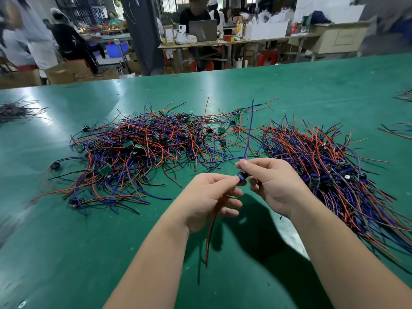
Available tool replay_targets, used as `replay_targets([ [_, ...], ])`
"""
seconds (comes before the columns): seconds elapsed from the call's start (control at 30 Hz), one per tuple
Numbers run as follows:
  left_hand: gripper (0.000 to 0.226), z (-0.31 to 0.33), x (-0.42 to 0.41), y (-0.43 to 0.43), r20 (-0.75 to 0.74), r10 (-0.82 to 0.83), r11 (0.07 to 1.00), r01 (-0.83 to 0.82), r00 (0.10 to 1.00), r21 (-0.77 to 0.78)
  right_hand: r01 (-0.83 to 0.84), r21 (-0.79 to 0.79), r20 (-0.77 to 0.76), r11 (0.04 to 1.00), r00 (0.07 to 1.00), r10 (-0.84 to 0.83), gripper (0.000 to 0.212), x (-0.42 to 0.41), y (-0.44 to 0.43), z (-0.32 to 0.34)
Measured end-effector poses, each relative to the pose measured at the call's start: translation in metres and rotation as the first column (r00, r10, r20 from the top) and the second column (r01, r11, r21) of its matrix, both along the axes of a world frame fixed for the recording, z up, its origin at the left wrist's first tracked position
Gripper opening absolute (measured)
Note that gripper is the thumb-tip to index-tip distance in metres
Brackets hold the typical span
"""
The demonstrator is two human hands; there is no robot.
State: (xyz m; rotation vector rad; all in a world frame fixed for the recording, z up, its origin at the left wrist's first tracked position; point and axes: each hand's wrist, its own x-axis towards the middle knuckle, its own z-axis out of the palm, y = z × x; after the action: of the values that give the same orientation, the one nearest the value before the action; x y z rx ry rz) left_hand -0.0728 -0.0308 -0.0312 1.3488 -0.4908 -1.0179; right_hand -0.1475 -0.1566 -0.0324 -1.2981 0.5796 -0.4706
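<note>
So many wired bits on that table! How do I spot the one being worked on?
On the green table, look nearer than the two wire heaps, where the left hand and right hand meet. The small blue-and-black part pinched between them is the only one held off the table, a blue wire rising from it, red and black wires hanging below.

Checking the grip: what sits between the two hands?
Head view: a small black-and-blue part, pinched by left hand and right hand; its red and black wires hang below, a blue wire rises.
</note>
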Motion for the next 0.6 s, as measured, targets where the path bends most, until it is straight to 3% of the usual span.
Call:
replay_targets([
  [0.1, 0.005, -0.001, 0.001, -0.001, 0.052, 0.069, 0.998, -0.068, 0.996, -0.014, -0.007, 0.074, -0.015, 0.997, 1.000, 0.008, 0.006, 0.000, -0.001, 0.002],
  [0.23, 0.024, -0.002, 0.005, 0.000, 0.055, 0.117, 0.986, -0.109, 0.992, -0.128, -0.050, 0.073, -0.021, 0.996, 0.998, 0.052, 0.008, -0.002, -0.001, 0.004],
  [0.37, 0.006, -0.003, 0.004, -0.001, 0.075, 0.107, 0.990, -0.099, 0.991, -0.100, 0.012, 0.026, 0.007, 1.000, 1.000, -0.012, 0.011, -0.002, 0.000, 0.006],
  [0.5, 0.007, 0.003, 0.004, 0.006, 0.075, -0.120, 0.993, 0.119, 0.990, 0.008, 0.157, 0.177, 0.117, 0.972, 0.977, -0.179, 0.010, -0.006, -0.004, 0.016],
  [0.6, 0.013, 0.006, 0.002, 0.013, 0.126, -0.341, 0.940, 0.337, 0.932, 0.054, 0.235, 0.293, 0.153, 0.927, 0.945, -0.288, 0.008, -0.009, -0.009, 0.023],
])
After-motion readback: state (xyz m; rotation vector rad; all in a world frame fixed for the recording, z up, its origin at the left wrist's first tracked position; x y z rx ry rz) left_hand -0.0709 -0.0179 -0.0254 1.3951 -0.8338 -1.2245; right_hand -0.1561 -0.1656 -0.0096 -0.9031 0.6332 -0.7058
